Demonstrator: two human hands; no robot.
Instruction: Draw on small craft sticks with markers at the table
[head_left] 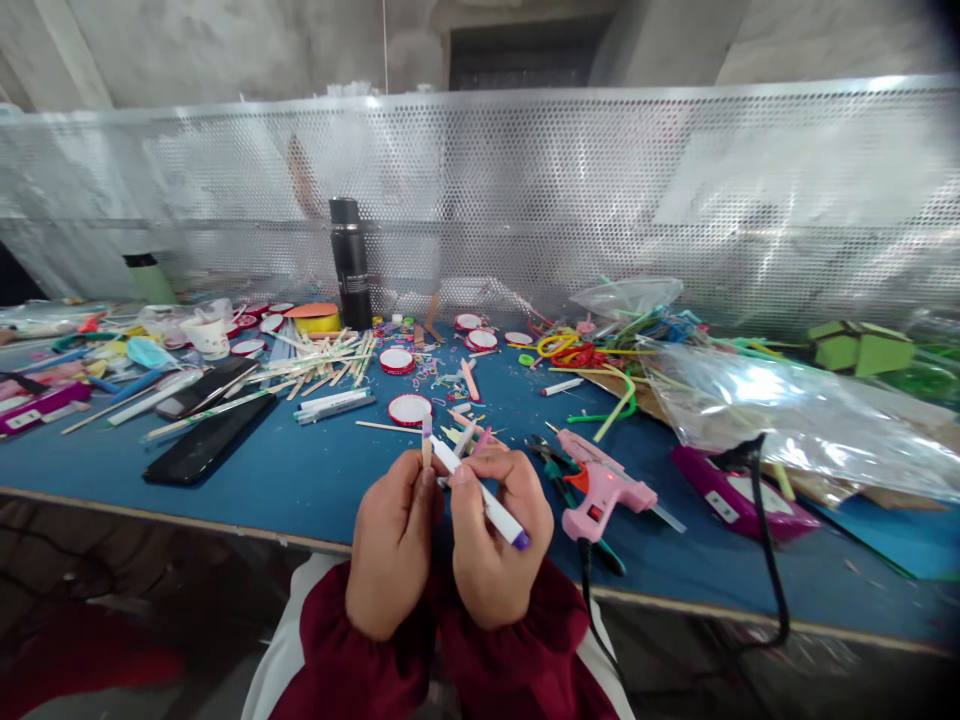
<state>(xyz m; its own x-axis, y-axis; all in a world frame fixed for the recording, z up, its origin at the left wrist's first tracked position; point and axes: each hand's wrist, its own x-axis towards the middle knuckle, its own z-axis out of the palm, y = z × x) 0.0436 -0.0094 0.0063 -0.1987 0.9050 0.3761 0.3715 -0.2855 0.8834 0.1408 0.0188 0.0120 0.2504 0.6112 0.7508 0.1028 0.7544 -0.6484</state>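
My left hand (391, 545) pinches a small wooden craft stick (427, 452), which points upward; its top end is tinted purple. In my right hand (499, 540) is a white marker (491, 512) with a purple end, gripped like a pen. The marker's tip lies close to the stick's coloured part; whether they touch I cannot tell. Both hands are side by side over the table's front edge. Just beyond them lies a round white disc with a red rim (410, 409). A pink glue gun (604, 485) rests to the right of my right hand.
Two dark phones (214, 440) and a pile of wooden sticks (330, 360) lie left. Behind stands a black bottle (351, 265) before a perforated metal screen (525, 190). Plastic bags (780, 410) and a purple box (742, 492) are right. A black cord (765, 560) hangs over the edge.
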